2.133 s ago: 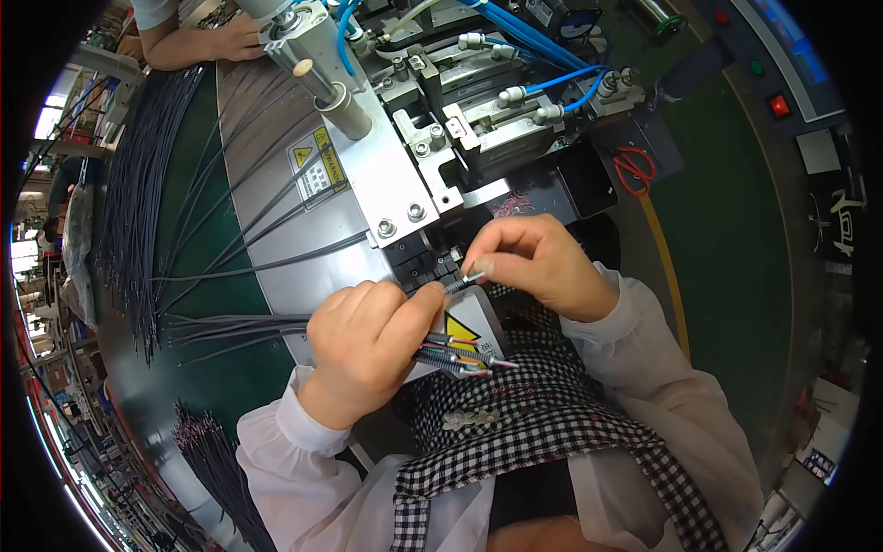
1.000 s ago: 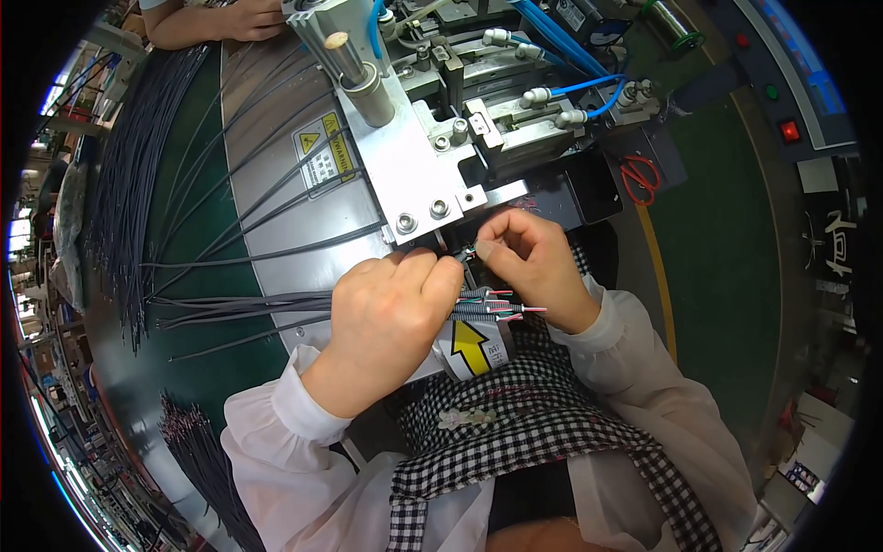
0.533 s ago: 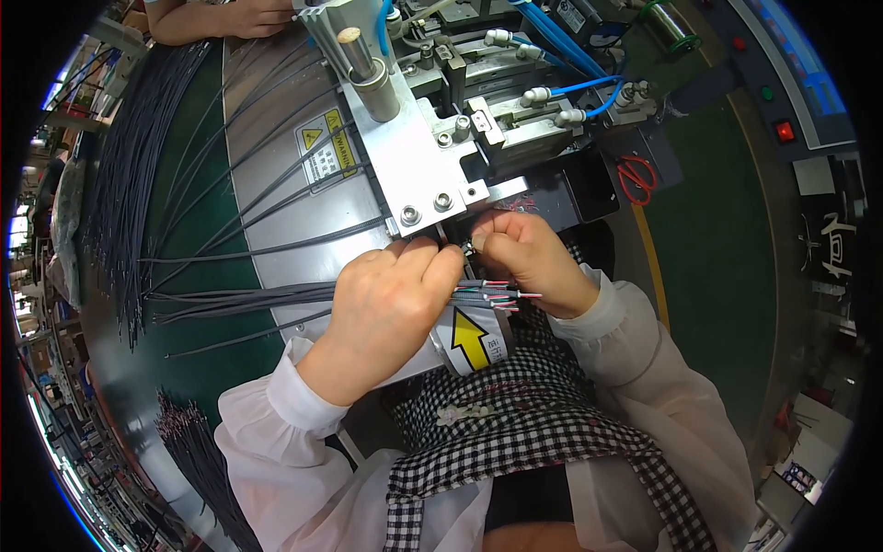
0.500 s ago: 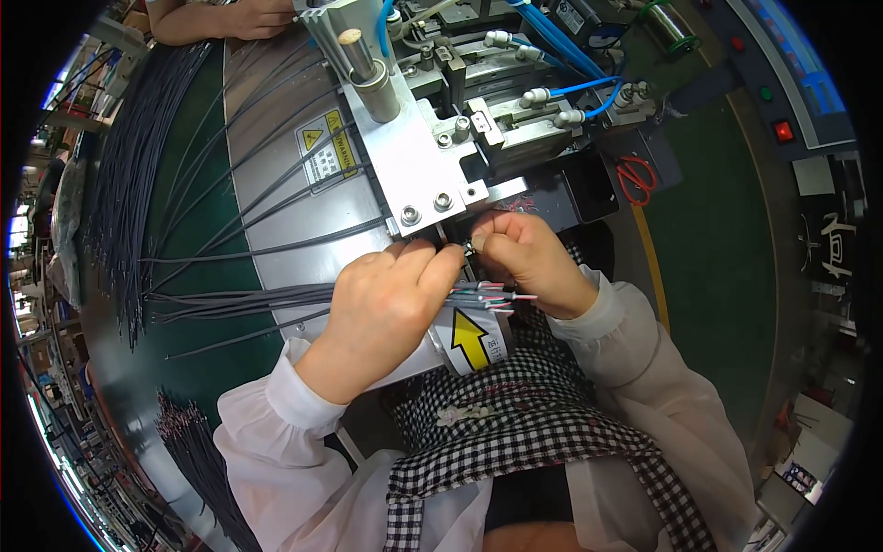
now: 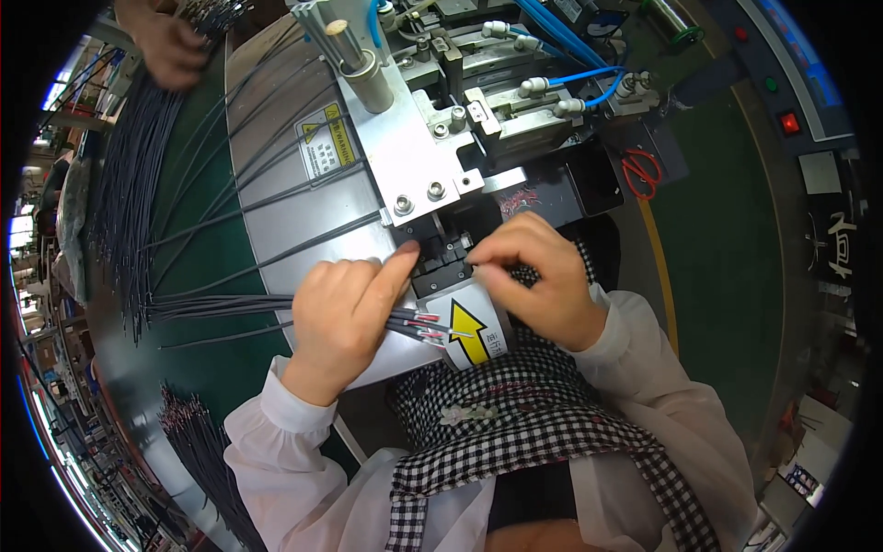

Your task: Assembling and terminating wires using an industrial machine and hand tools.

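My left hand (image 5: 340, 317) is closed around a bundle of dark grey cables (image 5: 225, 305), low over the metal plate at the machine's front. Their stripped ends, with red and white cores, stick out past my palm towards the yellow arrow label (image 5: 467, 331). My left thumb reaches up beside the machine's small black fixture (image 5: 443, 269). On the fixture's other side is my right hand (image 5: 538, 281), fingers curled, thumb and forefinger slightly apart, with nothing visible between them. Several single cables (image 5: 303, 247) run under the machine's white metal block (image 5: 414, 152).
A large pile of cables (image 5: 133, 184) lies on the green table at left, another bundle (image 5: 189, 423) nearer me. A co-worker's hand (image 5: 170, 51) is at the far left. Red-handled scissors (image 5: 641, 173) and a black bin (image 5: 593, 179) stand right of the machine.
My left hand has drawn left and slightly down with the cable bundle, away from my right hand. My right hand's fingers have loosened. The co-worker's hand has moved left over the cable pile.
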A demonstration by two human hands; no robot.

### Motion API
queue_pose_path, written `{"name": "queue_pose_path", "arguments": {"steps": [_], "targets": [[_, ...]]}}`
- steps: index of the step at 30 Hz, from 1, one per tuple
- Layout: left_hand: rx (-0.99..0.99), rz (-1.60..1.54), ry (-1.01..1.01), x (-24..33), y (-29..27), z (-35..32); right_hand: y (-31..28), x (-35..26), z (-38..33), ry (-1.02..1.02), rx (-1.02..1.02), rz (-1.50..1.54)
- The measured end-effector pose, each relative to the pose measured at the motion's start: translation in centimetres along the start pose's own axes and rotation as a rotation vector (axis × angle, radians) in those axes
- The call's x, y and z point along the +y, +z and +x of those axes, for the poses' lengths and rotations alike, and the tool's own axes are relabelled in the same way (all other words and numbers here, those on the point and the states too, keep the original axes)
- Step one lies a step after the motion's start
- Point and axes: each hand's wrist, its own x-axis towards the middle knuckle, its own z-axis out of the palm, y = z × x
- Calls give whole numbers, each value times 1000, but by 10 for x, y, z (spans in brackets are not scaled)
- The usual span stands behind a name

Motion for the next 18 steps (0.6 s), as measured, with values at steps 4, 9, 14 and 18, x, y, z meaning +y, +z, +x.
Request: {"name": "queue_pose_path", "arguments": {"steps": [4,9,14,18], "targets": [[-220,-70,-102,15,-3,10,-1,-13,5,-438,-100,-164],[-259,-251,-134,21,-3,18,-2,-11,4,-390,-143,-9],[-80,-345,-210,26,-3,18,0,-9,2,-25,-77,298],[-42,-405,-275,30,1,15,1,-6,2,119,-59,431]]}}
